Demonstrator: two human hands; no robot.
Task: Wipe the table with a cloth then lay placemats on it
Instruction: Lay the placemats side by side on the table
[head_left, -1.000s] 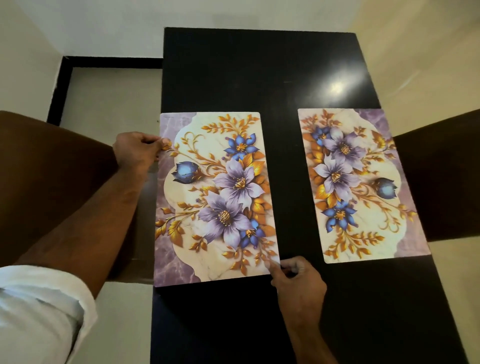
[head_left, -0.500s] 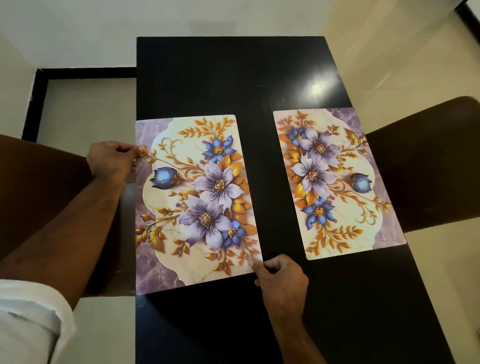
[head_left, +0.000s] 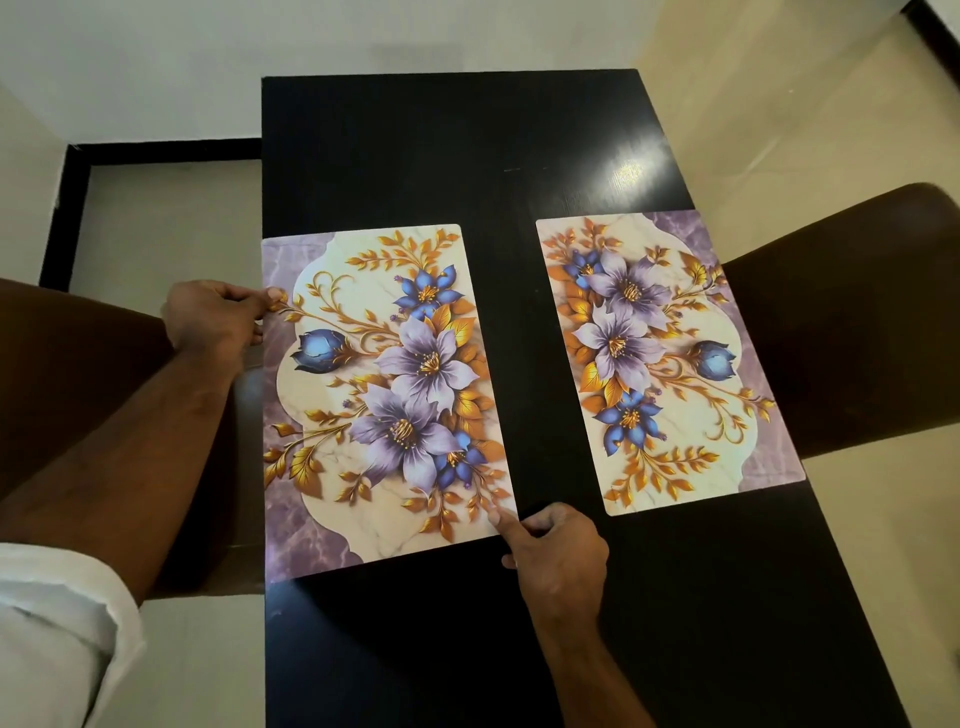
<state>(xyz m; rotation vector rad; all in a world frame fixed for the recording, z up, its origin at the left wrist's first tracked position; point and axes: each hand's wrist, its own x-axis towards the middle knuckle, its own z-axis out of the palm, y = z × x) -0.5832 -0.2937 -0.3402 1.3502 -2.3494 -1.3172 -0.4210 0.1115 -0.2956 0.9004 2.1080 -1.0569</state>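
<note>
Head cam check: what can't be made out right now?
- Cloth: nowhere in the head view.
- Table near end: cut off by bottom edge.
- Left hand: fingertips hidden under left mat.
- Right hand: pinching or pressing the corner unclear; its back hides the thumb.
</note>
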